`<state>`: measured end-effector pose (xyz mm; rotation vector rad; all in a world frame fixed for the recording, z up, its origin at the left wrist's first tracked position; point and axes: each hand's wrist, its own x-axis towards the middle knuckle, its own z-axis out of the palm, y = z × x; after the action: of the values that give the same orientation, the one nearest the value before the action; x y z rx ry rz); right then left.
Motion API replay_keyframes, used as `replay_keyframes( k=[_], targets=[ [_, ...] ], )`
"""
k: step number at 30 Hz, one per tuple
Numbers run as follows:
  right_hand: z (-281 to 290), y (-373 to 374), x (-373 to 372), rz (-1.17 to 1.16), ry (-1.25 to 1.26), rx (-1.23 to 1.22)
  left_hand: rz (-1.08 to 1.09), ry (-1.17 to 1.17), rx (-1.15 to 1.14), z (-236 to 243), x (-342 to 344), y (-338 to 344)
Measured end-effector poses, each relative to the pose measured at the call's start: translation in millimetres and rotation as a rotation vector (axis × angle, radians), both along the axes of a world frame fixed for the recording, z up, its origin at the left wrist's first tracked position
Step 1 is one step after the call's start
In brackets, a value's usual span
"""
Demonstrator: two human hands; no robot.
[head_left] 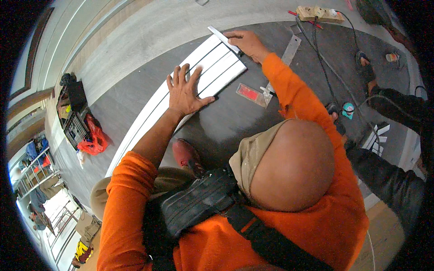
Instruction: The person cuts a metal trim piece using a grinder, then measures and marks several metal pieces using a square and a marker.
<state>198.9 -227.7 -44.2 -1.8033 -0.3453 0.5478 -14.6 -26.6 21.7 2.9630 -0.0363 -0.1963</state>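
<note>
Several long white slats (217,67) lie side by side on the dark floor, with dark gaps between them. My left hand (185,92) rests flat on top of them, its fingers spread. At their far end, my right hand (247,44) has its fingers closed on a short white strip (219,34), which sits crosswise at the slat ends. Its thumb side is partly hidden. Right of the slats are a small flat case with a red middle (250,92) and a metal square (290,52), whose near end lies close to my right sleeve.
A wooden power strip (318,14) with black cables (323,63) lies at the far right. A teal tape measure (347,110), white offcuts (379,135) and another person's dark-clothed leg (389,167) are at right. A red plastic bag (96,135) lies beside a crate (76,126) at left.
</note>
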Motion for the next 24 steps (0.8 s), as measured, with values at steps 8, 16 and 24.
replay_keyframes(
  k=[8,16,24],
  targets=[
    [3.2,1.2,-10.4,-0.056,0.134,0.173,0.000,0.012,0.020,-1.7,-0.3,0.8],
    [3.6,-49.1,-54.1,-0.202,0.167,0.074,-0.006,-0.004,0.024,-6.3,-2.4,1.9],
    [51.2,-129.7,-82.5,-0.455,0.111,0.215,-0.107,-0.043,-0.026,1.9,2.6,-10.8]
  ],
)
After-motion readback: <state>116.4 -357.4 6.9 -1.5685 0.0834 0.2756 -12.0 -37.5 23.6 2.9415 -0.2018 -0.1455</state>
